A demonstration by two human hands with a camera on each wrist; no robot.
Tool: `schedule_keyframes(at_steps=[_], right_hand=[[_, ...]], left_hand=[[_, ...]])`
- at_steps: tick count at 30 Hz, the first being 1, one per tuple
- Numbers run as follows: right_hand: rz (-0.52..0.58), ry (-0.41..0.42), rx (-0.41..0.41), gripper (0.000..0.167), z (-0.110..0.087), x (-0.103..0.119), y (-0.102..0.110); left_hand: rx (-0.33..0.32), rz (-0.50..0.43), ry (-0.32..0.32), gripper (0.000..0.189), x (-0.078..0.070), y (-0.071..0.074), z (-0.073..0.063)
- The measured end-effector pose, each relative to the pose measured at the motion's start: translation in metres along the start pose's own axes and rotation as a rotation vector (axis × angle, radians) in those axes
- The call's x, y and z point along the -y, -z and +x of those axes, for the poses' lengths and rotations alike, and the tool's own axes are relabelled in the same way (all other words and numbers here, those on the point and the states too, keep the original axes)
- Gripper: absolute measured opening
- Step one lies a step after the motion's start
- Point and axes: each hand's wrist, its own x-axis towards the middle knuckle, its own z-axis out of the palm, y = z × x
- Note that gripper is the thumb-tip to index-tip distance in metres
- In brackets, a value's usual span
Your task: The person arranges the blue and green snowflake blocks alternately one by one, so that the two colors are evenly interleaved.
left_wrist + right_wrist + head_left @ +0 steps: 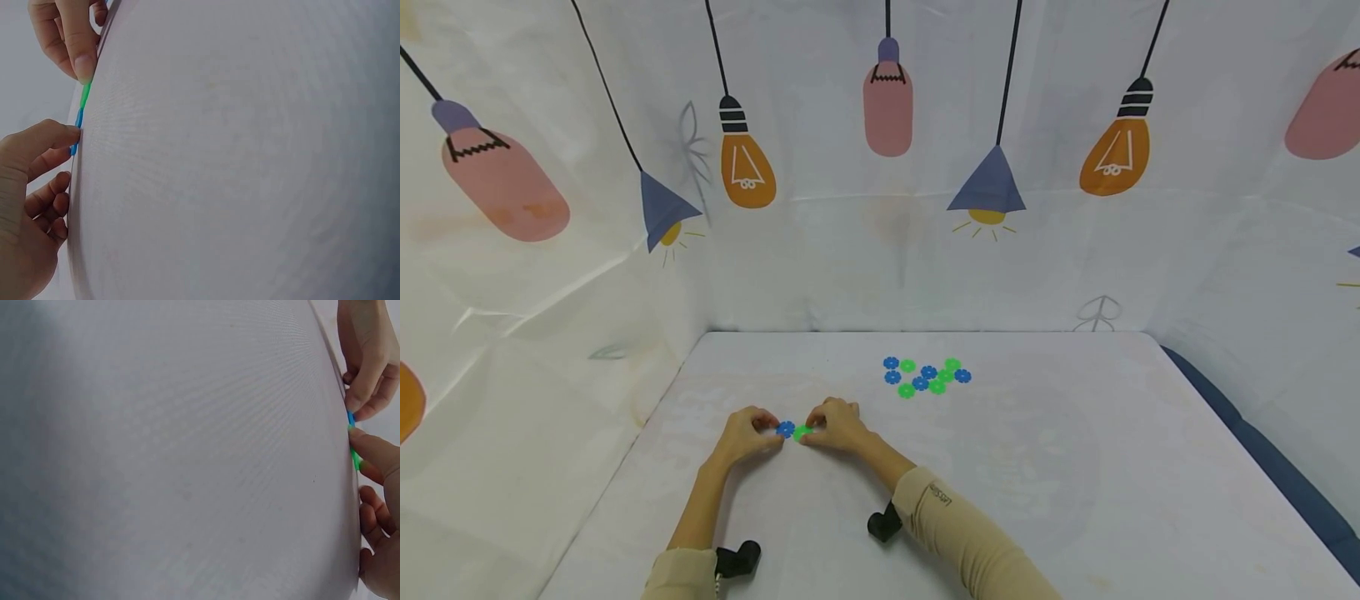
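A blue flower-shaped plastic disc (786, 429) lies at the left of the table, pinched between thumb and fingers of my left hand (748, 435). Right beside it my right hand (837, 425) pinches a green flower-shaped disc (802, 432). The two discs meet edge to edge, low at the table surface. In the left wrist view the green disc (85, 95) and the blue disc (77, 128) appear edge-on in one line. Whether their notches interlock I cannot tell. The right wrist view shows the green disc (355, 457) partly hidden by fingers.
Several loose blue and green discs (928, 372) lie scattered towards the back middle of the white table (1075, 467). A white cloth (820, 267) printed with lamps hangs behind the table. Dark fabric (1240, 417) runs along the right edge.
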Motion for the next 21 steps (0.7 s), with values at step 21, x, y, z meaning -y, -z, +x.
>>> schedule_keyframes(at_steps=[21], right_hand=[[0.091, 0.004, -0.019, 0.037, -0.002, -0.003, 0.0]], left_hand=[[-0.007, -0.01, 0.011, 0.023, 0.002, 0.0, 0.002]])
